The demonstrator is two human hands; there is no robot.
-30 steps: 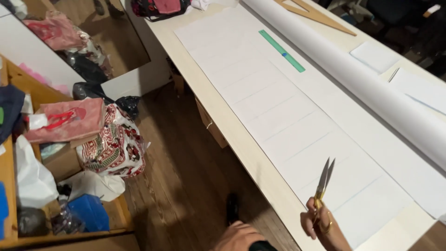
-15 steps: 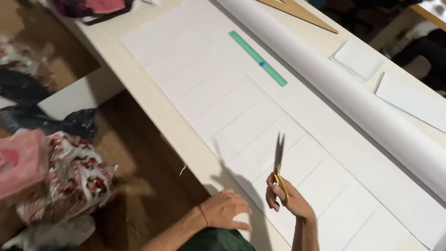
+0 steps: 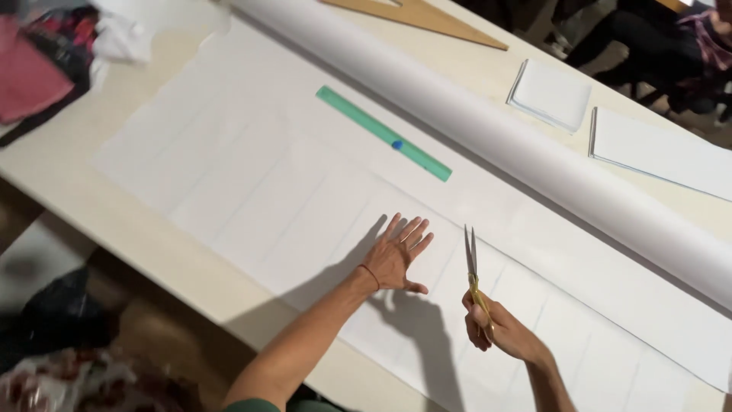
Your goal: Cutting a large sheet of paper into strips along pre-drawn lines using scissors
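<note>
The left hand (image 3: 398, 255) is lying flat, fingers spread, pinning the white paper sheet (image 3: 305, 206) to the worktop (image 3: 152, 252). The right hand (image 3: 499, 329) is gripping gold-handled scissors (image 3: 473, 263), blades nearly closed; keeping the paper taut beside the blades should be giving a cleaner cut

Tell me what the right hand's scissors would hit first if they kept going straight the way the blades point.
The right hand holds the scissors with blades aimed away from the person, over the ruled paper sheet. Straight on, they would probably first meet the big white paper roll; depth is hard to judge.
</note>
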